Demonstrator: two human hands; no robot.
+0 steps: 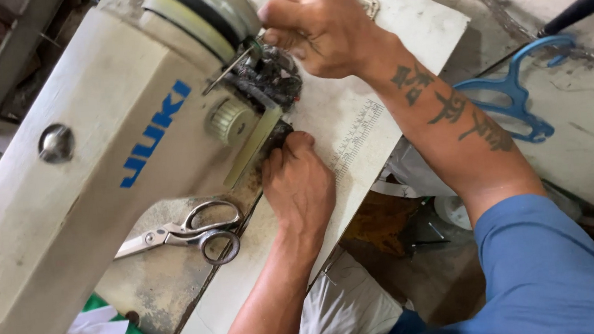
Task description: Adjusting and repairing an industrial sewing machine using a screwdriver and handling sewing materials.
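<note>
Sleeve: blue sleeve lowest and closest in view, on the right arm, which crosses up to the machine.
Right hand: right hand at top, fingers pinched narrow on a thin metal tool poking into the dark lint clump.
Left hand: left hand on the table, fingertips curled against the machine's end at the metal guard; whether it grips anything, cannot tell.
Machine: cream sewing machine tipped back, handwheel at top.
Handling: clump looks soft, light, loose, likely to shed; best picked at its outer edge with fingertips or the tool. Machine judged heavy, stiff.
Nearby: 1 pair of steel scissors just left of the left hand; blue hanger well apart to the right.
Hidden: tool tip buried in the clump; left fingertips out of sight; what lies under the lint is unclear.
</note>
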